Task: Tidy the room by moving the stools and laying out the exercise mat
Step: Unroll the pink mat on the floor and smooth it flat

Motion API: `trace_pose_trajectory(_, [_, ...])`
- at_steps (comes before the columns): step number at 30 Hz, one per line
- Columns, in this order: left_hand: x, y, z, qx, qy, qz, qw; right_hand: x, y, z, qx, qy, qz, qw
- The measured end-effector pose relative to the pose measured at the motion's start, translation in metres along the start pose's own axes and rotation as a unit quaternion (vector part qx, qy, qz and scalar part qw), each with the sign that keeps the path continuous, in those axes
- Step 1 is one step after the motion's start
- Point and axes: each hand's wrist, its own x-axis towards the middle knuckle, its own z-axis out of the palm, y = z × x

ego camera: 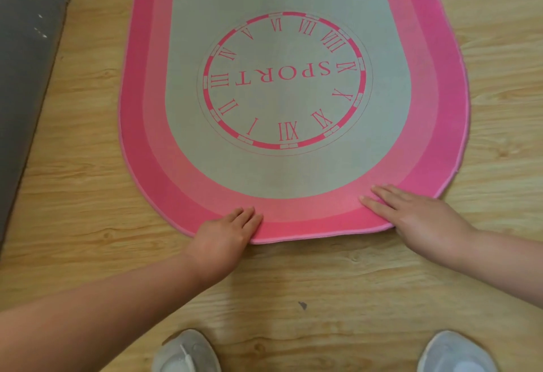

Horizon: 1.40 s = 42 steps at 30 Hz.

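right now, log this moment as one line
exercise mat: spread on wood floor | left hand: fingers on near edge | right hand: flat on near edge | stools: not in view

Bare forearms (117, 292), pale grey shoes (186, 352) — rounded toes

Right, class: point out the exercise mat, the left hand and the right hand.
exercise mat (288, 172): head view, grey centre below the clock print.
left hand (224, 233): head view, back of the hand.
right hand (417, 216): head view, back of the hand.
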Motion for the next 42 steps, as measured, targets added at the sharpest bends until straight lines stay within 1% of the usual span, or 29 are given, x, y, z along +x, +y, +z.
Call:
trace_pose_trajectory(7, [-0.001, 0.001, 0.003, 0.030, -0.028, 0.011, 0.999, 0.004, 0.000, 0.005, -0.016, -0.008, -0.007, 1.000])
trace_pose_trajectory(12, [-0.004, 0.001, 0.006, 0.068, -0.019, 0.019, 0.997, 0.002, 0.001, 0.006, -0.016, -0.015, -0.006, 1.000])
trace_pose_trajectory(15, [-0.004, 0.001, 0.004, 0.098, 0.049, 0.058, 0.992, 0.001, 0.000, 0.005, -0.031, -0.028, -0.006, 0.999])
trace_pose_trajectory(16, [-0.004, 0.001, 0.004, 0.114, 0.066, 0.072, 0.989, -0.001, -0.001, 0.005, -0.035, -0.024, -0.008, 0.999])
trace_pose_trajectory(17, [-0.003, 0.001, 0.006, 0.106, 0.092, 0.083, 0.987, -0.002, -0.003, 0.003, -0.043, -0.008, -0.015, 0.999])
trace_pose_trajectory(19, [-0.001, 0.000, 0.007, 0.079, 0.117, 0.091, 0.986, -0.003, -0.007, -0.004, -0.067, 0.029, -0.027, 0.997])
trace_pose_trajectory(22, [0.001, -0.003, 0.002, 0.036, 0.130, 0.115, 0.984, 0.003, -0.006, -0.012, -0.092, 0.089, -0.064, 0.990])
trace_pose_trajectory(23, [0.002, -0.003, 0.000, 0.026, 0.132, 0.132, 0.982, 0.006, -0.006, -0.016, -0.085, 0.101, -0.079, 0.988])
trace_pose_trajectory(25, [0.006, -0.003, -0.007, -0.014, 0.104, 0.146, 0.984, 0.012, -0.005, -0.024, -0.062, 0.120, -0.109, 0.985])
trace_pose_trajectory(27, [0.012, 0.000, -0.013, -0.097, 0.071, 0.122, 0.985, 0.016, -0.008, -0.027, -0.032, 0.144, -0.128, 0.981])
trace_pose_trajectory(29, [0.019, 0.005, -0.016, -0.214, 0.055, 0.075, 0.972, 0.020, -0.012, -0.026, 0.016, 0.188, -0.109, 0.976])
trace_pose_trajectory(30, [0.024, 0.007, -0.018, -0.255, 0.055, 0.058, 0.964, 0.024, -0.014, -0.026, 0.036, 0.198, -0.089, 0.975])
trace_pose_trajectory(31, [0.030, 0.008, -0.019, -0.261, 0.058, 0.051, 0.962, 0.028, -0.016, -0.025, 0.042, 0.180, -0.068, 0.980])
trace_pose_trajectory(32, [0.036, 0.009, -0.018, -0.231, 0.061, 0.058, 0.969, 0.032, -0.016, -0.024, 0.032, 0.140, -0.050, 0.988])
trace_pose_trajectory(34, [0.044, 0.010, -0.014, -0.114, 0.031, 0.077, 0.990, 0.036, -0.011, -0.017, -0.006, 0.015, -0.037, 0.999])
trace_pose_trajectory(35, [0.047, 0.009, -0.011, -0.062, 0.007, 0.082, 0.995, 0.037, -0.010, -0.012, -0.028, -0.029, -0.042, 0.998])
trace_pose_trajectory(36, [0.049, 0.009, -0.008, -0.022, -0.011, 0.087, 0.996, 0.038, -0.009, -0.006, -0.054, -0.048, -0.050, 0.996])
trace_pose_trajectory(38, [0.051, 0.008, 0.001, 0.025, -0.012, 0.100, 0.995, 0.039, -0.011, 0.002, -0.091, -0.055, -0.055, 0.993])
trace_pose_trajectory(40, [0.051, 0.008, 0.005, 0.028, -0.003, 0.104, 0.994, 0.040, -0.013, 0.002, -0.093, -0.065, -0.049, 0.992])
trace_pose_trajectory(42, [0.053, 0.008, 0.006, 0.012, -0.001, 0.099, 0.995, 0.043, -0.013, -0.006, -0.088, -0.057, -0.052, 0.993])
